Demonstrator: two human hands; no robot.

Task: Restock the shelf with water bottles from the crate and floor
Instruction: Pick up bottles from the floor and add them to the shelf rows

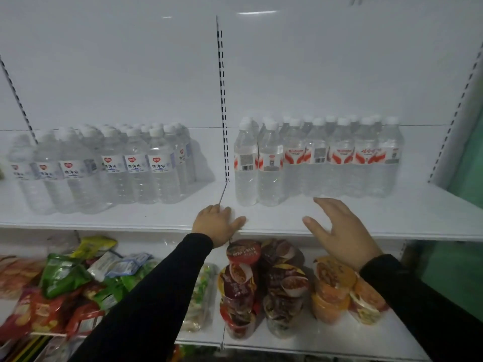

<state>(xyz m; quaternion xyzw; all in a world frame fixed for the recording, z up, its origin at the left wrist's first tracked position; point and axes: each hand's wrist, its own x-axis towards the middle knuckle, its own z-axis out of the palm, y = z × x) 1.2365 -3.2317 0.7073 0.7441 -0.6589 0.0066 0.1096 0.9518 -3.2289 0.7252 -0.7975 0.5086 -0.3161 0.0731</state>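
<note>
Clear water bottles with red-and-white labels [316,159] stand in rows on the right half of the white shelf [418,218]. Two of them [257,165] stand a little forward at the left end of that group. A second group of bottles with blue-and-white labels [104,165] fills the left half. My left hand [218,223] rests flat on the shelf's front edge, just below the two forward bottles, holding nothing. My right hand [339,231] hovers with fingers spread above the front edge, in front of the red-labelled rows, empty. No crate or floor is in view.
A slotted upright [223,108] divides the two shelf bays. On the lower shelf lie snack bags [65,278] at the left and stacked instant noodle cups [264,286] at the right. A green wall [467,194] borders the right side.
</note>
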